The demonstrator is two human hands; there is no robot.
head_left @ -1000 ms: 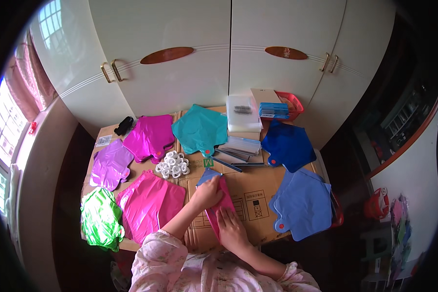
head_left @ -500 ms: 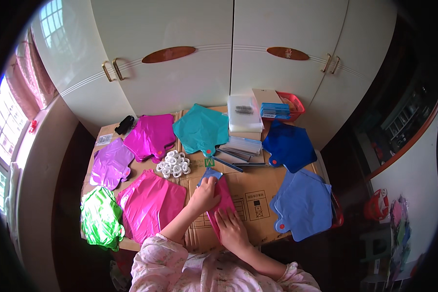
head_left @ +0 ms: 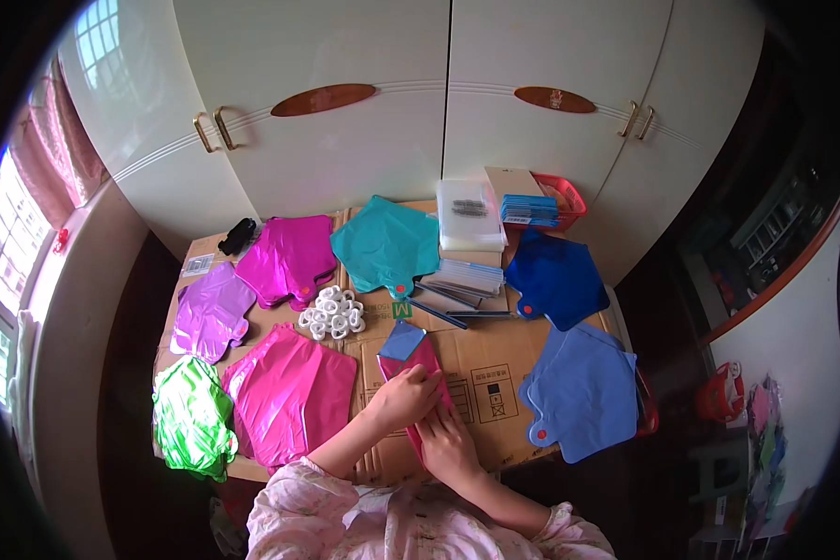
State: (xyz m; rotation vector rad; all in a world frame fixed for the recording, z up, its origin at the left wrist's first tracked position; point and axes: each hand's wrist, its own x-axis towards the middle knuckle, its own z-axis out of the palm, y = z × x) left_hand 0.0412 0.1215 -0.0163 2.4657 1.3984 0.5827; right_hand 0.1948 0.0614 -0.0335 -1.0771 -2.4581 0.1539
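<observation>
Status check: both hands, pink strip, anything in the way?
Left hand curled on pink strip; right hand laid along it, nearer body. Blue patch at strip's far end. White pieces off to left, not touching.

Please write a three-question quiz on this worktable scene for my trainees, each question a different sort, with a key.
1. True or false: the left hand and the right hand are both on the pink strip.
2. Which colour is the piece at the strip's far end? a) green b) blue c) white
3. Which lies farther from the person: the dark blue foil or the light blue foil?

Key: 1. True. 2. b, the blue piece. 3. The dark blue foil.
</observation>
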